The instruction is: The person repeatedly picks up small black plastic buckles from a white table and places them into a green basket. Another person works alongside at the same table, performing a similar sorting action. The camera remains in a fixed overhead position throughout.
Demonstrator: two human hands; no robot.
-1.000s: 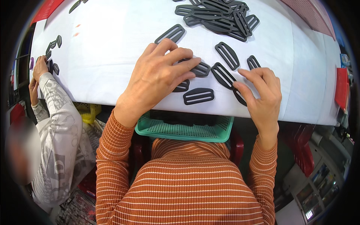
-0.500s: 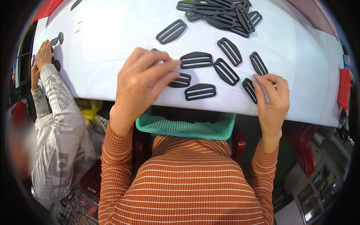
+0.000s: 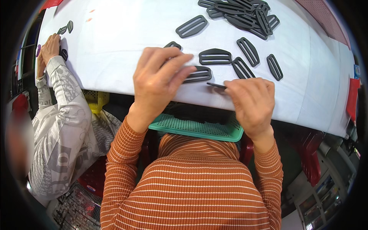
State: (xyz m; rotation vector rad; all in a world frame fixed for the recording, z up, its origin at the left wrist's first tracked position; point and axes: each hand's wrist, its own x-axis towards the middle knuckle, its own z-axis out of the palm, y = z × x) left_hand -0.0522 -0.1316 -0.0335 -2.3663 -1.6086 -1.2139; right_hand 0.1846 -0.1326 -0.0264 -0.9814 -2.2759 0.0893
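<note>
Between the fingertips of my right hand (image 3: 253, 103) is a black slider buckle (image 3: 216, 85), seen nearly edge-on over the table's near edge. My left hand (image 3: 161, 74) hovers to the left, fingers bent and apart, with nothing visible in them. Just past its fingertips lies a flat black buckle with slots (image 3: 199, 74), partly covered by the hand. Another buckle (image 3: 215, 56) rests behind it. Beyond my right hand, one more buckle (image 3: 242, 68) is partly hidden by the fingers.
A pile of black buckles (image 3: 245, 15) lies at the far side of the white table (image 3: 134, 27), with several loose ones nearer. A green basket (image 3: 195, 132) sits at my lap below the table edge. On the left, a person's hands (image 3: 50, 50) work beside a few buckles.
My right hand has moved left and now holds a buckle edge-on. The buckle that lay flat at the near edge no longer shows there. My left hand stays above the buckles, fingers still bent.
</note>
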